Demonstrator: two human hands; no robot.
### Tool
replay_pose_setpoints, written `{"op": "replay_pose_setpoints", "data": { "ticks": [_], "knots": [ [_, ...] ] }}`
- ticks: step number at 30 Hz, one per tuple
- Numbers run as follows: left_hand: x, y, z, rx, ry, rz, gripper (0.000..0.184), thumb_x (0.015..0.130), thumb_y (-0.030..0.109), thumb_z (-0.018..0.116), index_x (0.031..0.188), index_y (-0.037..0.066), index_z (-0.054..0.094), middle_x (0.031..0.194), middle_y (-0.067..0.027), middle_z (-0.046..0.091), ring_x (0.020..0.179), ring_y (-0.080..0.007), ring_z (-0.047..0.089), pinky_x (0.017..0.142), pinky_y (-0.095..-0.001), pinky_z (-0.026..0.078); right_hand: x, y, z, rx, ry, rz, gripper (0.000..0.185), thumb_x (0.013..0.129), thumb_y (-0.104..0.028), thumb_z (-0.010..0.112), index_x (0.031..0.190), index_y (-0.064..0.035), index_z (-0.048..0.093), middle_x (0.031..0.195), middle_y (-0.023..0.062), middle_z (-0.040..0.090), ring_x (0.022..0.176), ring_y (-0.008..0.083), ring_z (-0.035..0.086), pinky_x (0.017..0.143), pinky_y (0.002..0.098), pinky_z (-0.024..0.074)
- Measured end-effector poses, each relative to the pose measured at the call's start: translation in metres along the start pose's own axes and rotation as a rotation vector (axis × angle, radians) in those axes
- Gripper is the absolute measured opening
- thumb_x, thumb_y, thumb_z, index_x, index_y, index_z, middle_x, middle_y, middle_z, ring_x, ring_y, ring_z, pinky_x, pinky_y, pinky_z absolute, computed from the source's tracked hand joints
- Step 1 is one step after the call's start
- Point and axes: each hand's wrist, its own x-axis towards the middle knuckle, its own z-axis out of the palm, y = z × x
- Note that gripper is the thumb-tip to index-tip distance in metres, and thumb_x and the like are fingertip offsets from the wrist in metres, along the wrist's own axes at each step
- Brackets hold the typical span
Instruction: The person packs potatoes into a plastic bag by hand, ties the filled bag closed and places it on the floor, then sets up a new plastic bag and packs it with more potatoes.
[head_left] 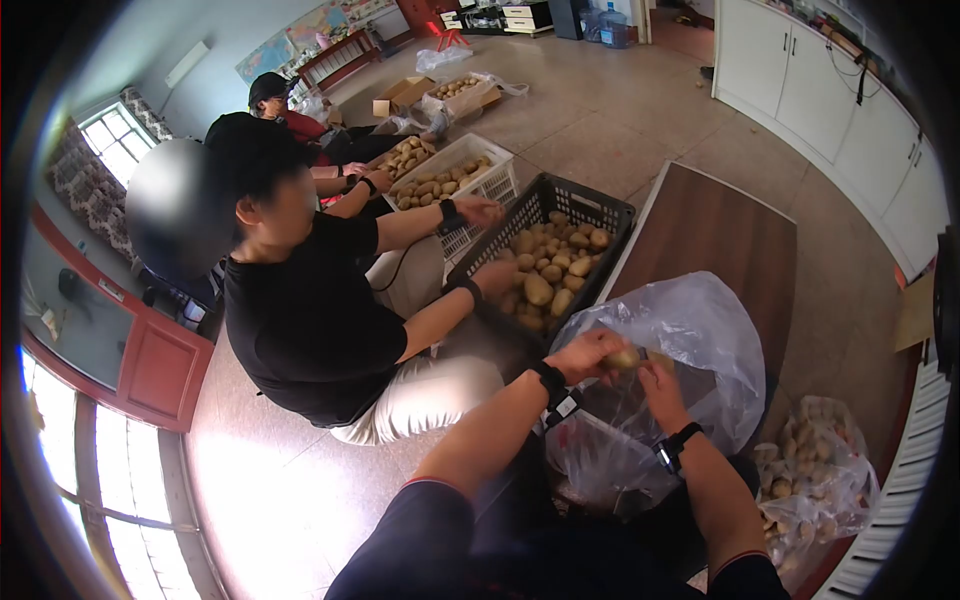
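My left hand point(592, 354) is closed around a potato point(625, 358) above an opened clear plastic bag point(705, 320). Close beside that potato, my right hand point(662, 388) has its fingers pinched together. What sits between those fingers is too small and blurred to make out. The bag spreads around and below both hands, over my lap. Just beyond my left hand stands a black plastic crate point(625, 235) holding many loose potatoes point(555, 262).
A co-worker in a black shirt point(310, 320) sits at my left, both hands at the black crate. Beyond are a white crate point(490, 185) of potatoes and more people. A brown board point(715, 235) lies ahead; a filled plastic bag point(815, 470) rests at right.
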Motion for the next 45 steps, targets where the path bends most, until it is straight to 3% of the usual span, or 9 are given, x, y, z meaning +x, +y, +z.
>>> {"op": "replay_pose_setpoints", "data": {
  "ticks": [1,7,14,20,23,26,32,34,45],
  "knots": [
    [0.000,0.001,-0.003,-0.035,0.017,0.021,0.042,0.092,0.042,0.065,0.112,0.007,0.056,0.096,-0.0066,0.064,0.068,-0.0164,0.062,0.055,-0.0271,0.051,0.001,0.001,-0.001,-0.455,0.133,-0.356,0.037,0.088,-0.019,0.066,0.121,-0.0039,0.057,0.108,0.0143,0.063,0.103,0.0301,0.058,0.087,0.0408,0.0480],
    [-0.009,0.013,-0.032,-0.374,0.167,0.200,0.033,0.096,0.036,0.058,0.112,0.006,0.057,0.097,-0.0085,0.064,0.067,-0.0208,0.060,0.055,-0.0339,0.048,-0.007,-0.004,-0.014,-0.734,0.008,-0.218,0.057,0.081,-0.011,0.067,0.135,-0.0073,0.049,0.135,0.0162,0.047,0.119,0.0395,0.047,0.100,0.0475,0.0416],
    [0.004,-0.006,-0.090,-0.654,0.449,0.278,0.030,0.098,0.030,0.053,0.116,0.007,0.055,0.103,-0.0125,0.063,0.076,-0.0266,0.061,0.064,-0.0397,0.054,-0.005,0.002,-0.018,-0.835,0.005,-0.151,0.065,0.079,-0.010,0.068,0.139,-0.0080,0.044,0.136,0.0179,0.044,0.120,0.0408,0.046,0.100,0.0483,0.0428],
    [0.006,-0.025,-0.122,-0.729,0.553,0.319,0.033,0.097,0.026,0.057,0.122,0.004,0.055,0.118,-0.0148,0.059,0.101,-0.0321,0.059,0.078,-0.0448,0.057,-0.006,0.002,-0.016,-0.860,0.048,-0.162,0.062,0.078,-0.009,0.068,0.135,-0.0066,0.044,0.128,0.0174,0.047,0.117,0.0392,0.049,0.096,0.0490,0.0436],
    [0.036,-0.071,-0.173,0.266,0.670,0.588,0.039,0.093,0.027,0.063,0.123,0.002,0.056,0.122,-0.0172,0.059,0.111,-0.0334,0.057,0.083,-0.0430,0.056,-0.005,0.002,-0.013,-0.850,0.019,-0.159,0.058,0.078,-0.010,0.069,0.131,-0.0064,0.046,0.125,0.0158,0.050,0.116,0.0369,0.050,0.096,0.0477,0.0438],
    [0.055,-0.088,-0.204,0.666,0.866,0.655,0.043,0.089,0.026,0.069,0.124,0.001,0.057,0.126,-0.0200,0.058,0.115,-0.0326,0.057,0.088,-0.0398,0.054,-0.004,0.003,-0.011,-0.864,0.037,-0.161,0.053,0.078,-0.011,0.069,0.127,-0.0060,0.048,0.122,0.0146,0.052,0.116,0.0353,0.050,0.095,0.0466,0.0439],
    [0.056,-0.087,-0.200,0.312,0.789,0.524,0.040,0.092,0.024,0.065,0.125,0.003,0.055,0.127,-0.0225,0.056,0.113,-0.0339,0.058,0.088,-0.0414,0.053,-0.002,0.006,-0.014,-0.844,0.006,-0.176,0.054,0.077,-0.011,0.071,0.126,-0.0064,0.049,0.122,0.0148,0.052,0.115,0.0361,0.051,0.094,0.0468,0.0441],
    [0.024,-0.030,-0.139,-0.697,0.802,0.361,0.038,0.097,0.017,0.055,0.127,-0.002,0.043,0.118,-0.0200,0.054,0.104,-0.0380,0.059,0.086,-0.0470,0.057,-0.003,-0.003,-0.014,-0.858,0.028,-0.206,0.054,0.076,-0.012,0.071,0.126,-0.0077,0.050,0.121,0.0150,0.053,0.113,0.0366,0.052,0.093,0.0472,0.0452],
    [0.001,-0.003,-0.071,-0.286,0.469,0.198,0.026,0.095,0.022,0.055,0.113,0.002,0.055,0.099,-0.0095,0.060,0.081,-0.0258,0.064,0.070,-0.0380,0.056,-0.008,0.006,-0.009,-0.840,-0.101,0.016,0.059,0.079,-0.018,0.068,0.132,-0.0140,0.045,0.118,0.0158,0.055,0.103,0.0369,0.060,0.085,0.0483,0.0496]
  ]
}}
